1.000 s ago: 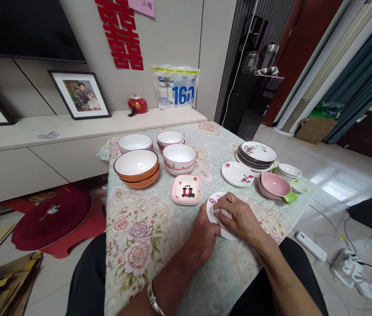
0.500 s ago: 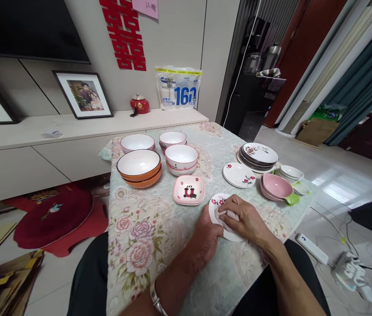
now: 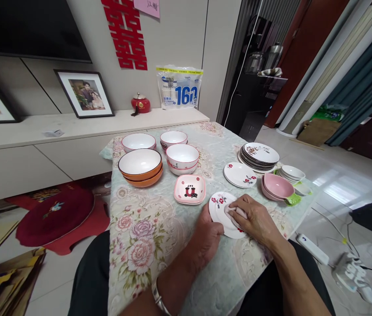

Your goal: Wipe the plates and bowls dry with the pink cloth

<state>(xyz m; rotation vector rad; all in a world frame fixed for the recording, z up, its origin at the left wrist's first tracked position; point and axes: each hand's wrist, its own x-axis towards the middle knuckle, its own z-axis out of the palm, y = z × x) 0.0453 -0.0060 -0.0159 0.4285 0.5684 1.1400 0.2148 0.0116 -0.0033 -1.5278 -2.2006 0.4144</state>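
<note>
Across the plate [image 3: 224,218], the white wad [image 3: 241,212] has shifted rightward.

One left hand [image 3: 207,235] and one right hand [image 3: 255,221] are seen, with one held plate [image 3: 218,214] and one white wad [image 3: 238,213]. Two orange bowls [image 3: 140,163], three piles of red-rimmed bowls [image 3: 182,154] and two pink leaf-shaped bowls [image 3: 278,186] are counted. Two framed photographs [image 3: 85,94], one red jar [image 3: 142,105] and one printed bag [image 3: 181,90] are shown; the dark-rimmed plates [image 3: 261,153] cannot be exactly numbered
</note>
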